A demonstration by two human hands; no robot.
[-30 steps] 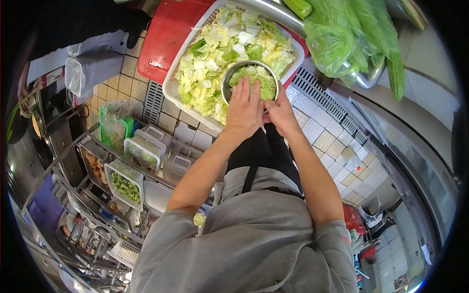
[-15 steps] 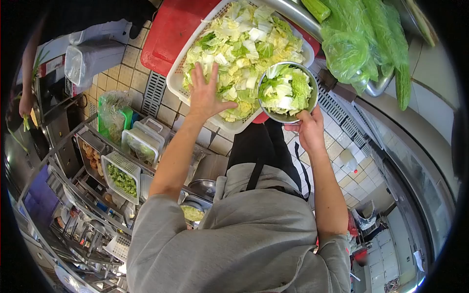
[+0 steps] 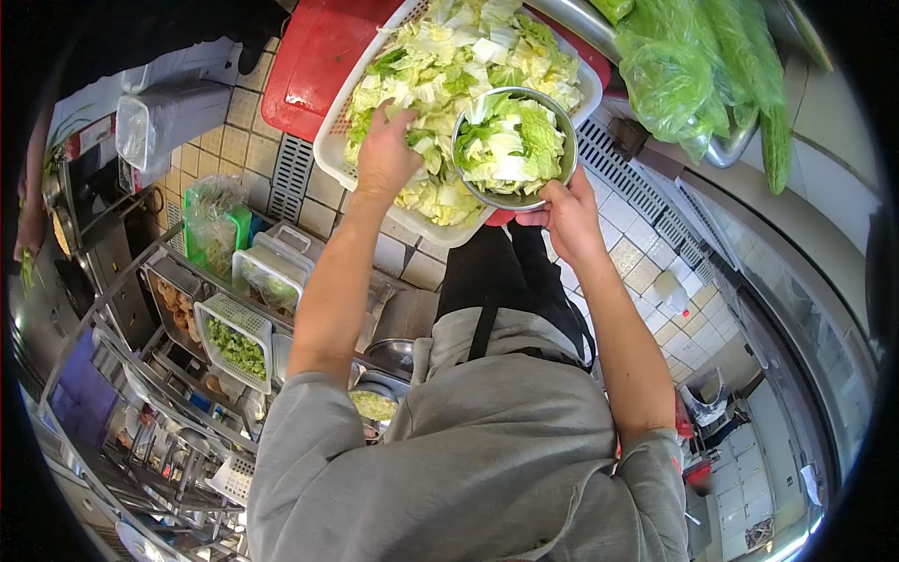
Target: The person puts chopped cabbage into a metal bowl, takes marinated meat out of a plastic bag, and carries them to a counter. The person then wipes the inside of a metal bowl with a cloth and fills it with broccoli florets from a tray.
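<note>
One metal bowl (image 3: 551,106) full of cut cabbage (image 3: 513,150) is in the right hand (image 3: 569,214). This hand grasps the bowl at its lower right side, with the thumb near the rim and the fingers partly hidden under it. The bowl is above the lower right part of a white basket (image 3: 331,140), and its open side faces the camera.

The left hand (image 3: 386,157) is over the left part of the basket, at the loose cabbage (image 3: 468,61) that lies there in a wide heap. Its fingers are bent and a little apart; I cannot tell whether they grasp some leaves.

Under the basket there is a red surface (image 3: 323,70). To the right of the basket lie a green plastic bag (image 3: 660,84) and a long green vegetable (image 3: 775,150). At the lower left, a smaller basket (image 3: 264,379) holds chopped greens (image 3: 234,347). At the far left edge, another person's hand (image 3: 31,229) is near some green stems (image 3: 26,270).
</note>
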